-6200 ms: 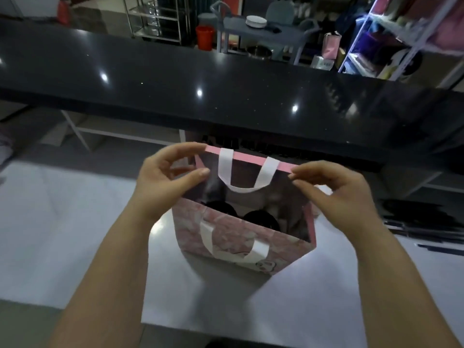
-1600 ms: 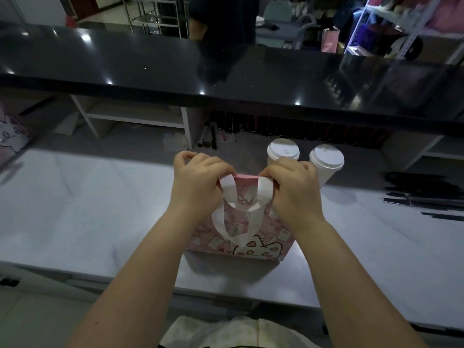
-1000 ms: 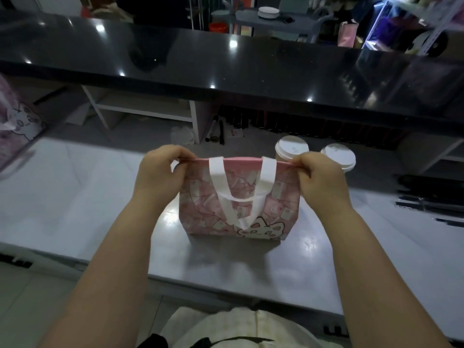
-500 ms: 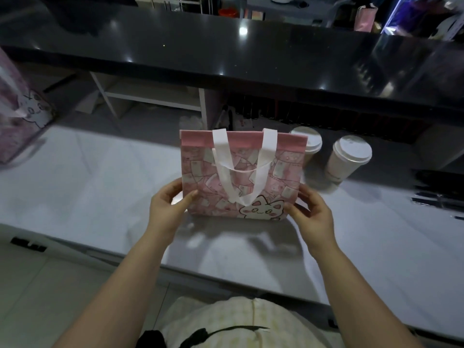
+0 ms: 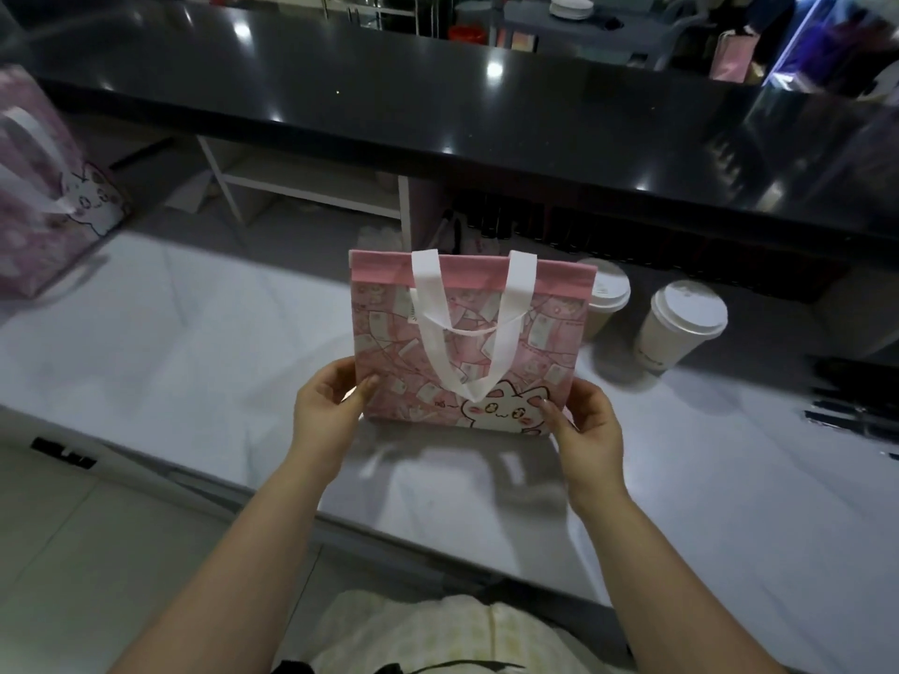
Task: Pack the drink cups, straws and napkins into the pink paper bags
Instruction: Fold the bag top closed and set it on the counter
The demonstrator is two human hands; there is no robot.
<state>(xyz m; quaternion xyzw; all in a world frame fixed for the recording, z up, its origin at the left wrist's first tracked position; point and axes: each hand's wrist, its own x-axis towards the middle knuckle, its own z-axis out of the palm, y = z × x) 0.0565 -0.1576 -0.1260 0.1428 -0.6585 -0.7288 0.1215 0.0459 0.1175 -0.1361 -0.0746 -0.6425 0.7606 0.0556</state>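
At the far left edge a second bag [image 5: 53,197] in the same pink print stands on the pale worktop [image 5: 194,342], blurred and partly cut off. Toward the middle, the person's left hand [image 5: 331,411] pinches the lower left corner of the bag [image 5: 472,342]: the thumb lies on the printed front and the fingers [image 5: 338,377] curl behind the edge. The bag is upright and faces the camera. Its top band is pressed flat and closed, and its white handle [image 5: 467,328] droops over the cat drawing. Its contents do not show, and it cannot be told whether its base rests on the worktop or hangs just above it. The right hand [image 5: 588,425] grips the lower right corner the same way — thumb in front, fingers wrapped round the side. Just behind the bag's right edge stand two lidded cups [image 5: 605,296], one partly hidden by it and the other beside and clear. At the far right some thin dark things [image 5: 856,406] lie on the worktop, too blurred to name.

The bag looks like thin paper: light, easily creased and prone to tearing at the folds. If it is loaded it would be bottom-heavy, so a grip low at both corners seems sound for shifting it, and the handle better for carrying. The cups probably dent under a squeeze — best taken round the wall and kept upright.
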